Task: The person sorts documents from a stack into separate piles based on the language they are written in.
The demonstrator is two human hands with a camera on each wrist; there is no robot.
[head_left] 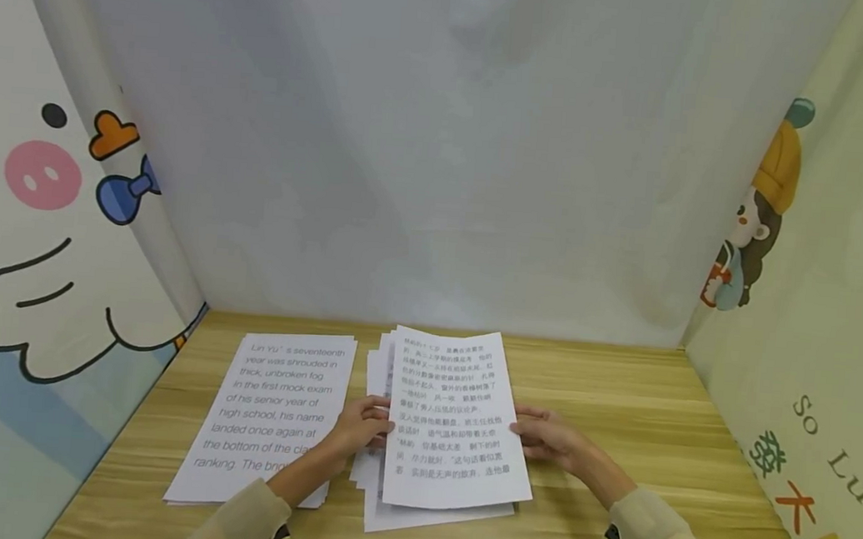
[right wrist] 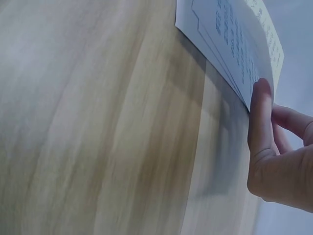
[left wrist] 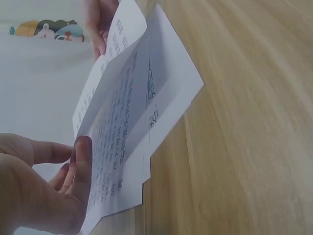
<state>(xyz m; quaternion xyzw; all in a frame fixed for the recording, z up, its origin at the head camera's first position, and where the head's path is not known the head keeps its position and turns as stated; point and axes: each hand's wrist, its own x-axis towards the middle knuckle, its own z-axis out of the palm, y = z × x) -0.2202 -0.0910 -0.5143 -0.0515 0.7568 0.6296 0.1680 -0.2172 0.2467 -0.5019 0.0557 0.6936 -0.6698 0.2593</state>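
A printed sheet of paper point(head_left: 447, 421) with Chinese text is raised over a loose, uneven pile of sheets point(head_left: 392, 517) in the middle of the table. My left hand point(head_left: 362, 425) pinches its left edge between thumb and fingers. At the opposite edge, my right hand point(head_left: 551, 436) pinches it the same way. In the left wrist view the held sheet point(left wrist: 110, 63) bows upward, apart from the printed pile point(left wrist: 122, 142) below. The right wrist view has the right hand point(right wrist: 279, 147) gripping the sheet's edge.
Left of the pile lies a neater stack of sheets point(head_left: 264, 408) with large English print, partly behind my left forearm. All of it rests on a wooden table point(head_left: 604, 382). A pale curtain point(head_left: 440, 153) stands behind, with printed cartoon panels at both sides.
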